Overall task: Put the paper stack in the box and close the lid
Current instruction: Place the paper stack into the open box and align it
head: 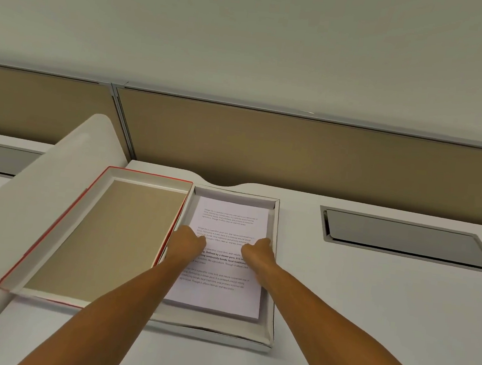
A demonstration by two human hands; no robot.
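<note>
A shallow white box [269,326] lies on the desk in front of me. The paper stack [222,298], white sheets with printed text, lies flat inside it. My left hand [187,243] rests on the left part of the stack, fingers curled. My right hand [258,253] rests on the right part, fingers curled too. Whether either hand grips the sheets cannot be told. The lid [105,237], red outside with a tan inner face, lies upturned to the left, its right edge against the box.
A white curved divider [25,205] rises left of the lid. A grey cable hatch [405,239] is set into the white desk [368,312] at the right. Tan partition panels [295,155] close off the back.
</note>
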